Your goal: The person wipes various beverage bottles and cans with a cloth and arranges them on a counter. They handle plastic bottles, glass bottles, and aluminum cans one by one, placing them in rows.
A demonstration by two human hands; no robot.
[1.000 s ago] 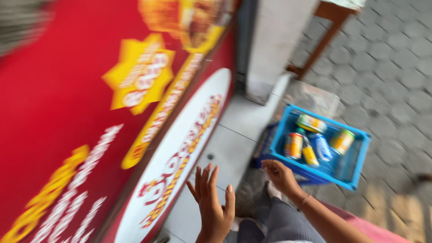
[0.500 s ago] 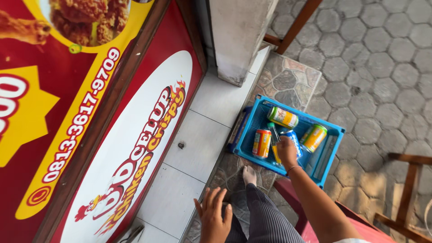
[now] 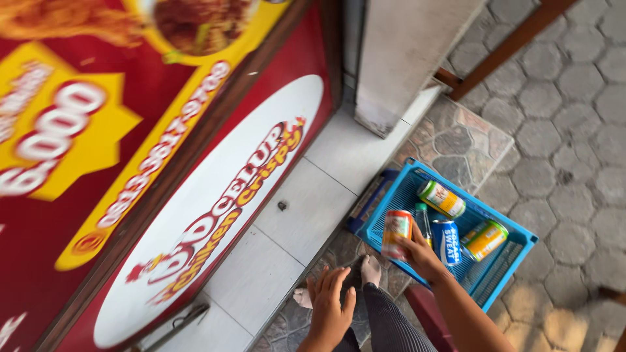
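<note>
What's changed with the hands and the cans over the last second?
The right hand has moved from the blue basket's edge in among the cans and now grips the orange can, lifting it. The left hand stays open and empty; the other cans remain in the basket.

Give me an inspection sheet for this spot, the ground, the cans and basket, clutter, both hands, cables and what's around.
Surface: grey paving stones on the ground, with a pale tiled step beside them.
Job's things: blue basket on the ground; orange can upright at its near edge; blue can, green-topped can, yellow can and a small bottle lying inside.
Clutter: nothing seen.
Grippers: right hand grips the orange can; left hand empty, fingers spread, above the knee.
Cables: nothing seen.
Surroundings: red and yellow food banner, pale pillar, brown wooden furniture legs, the person's bare feet.
</note>
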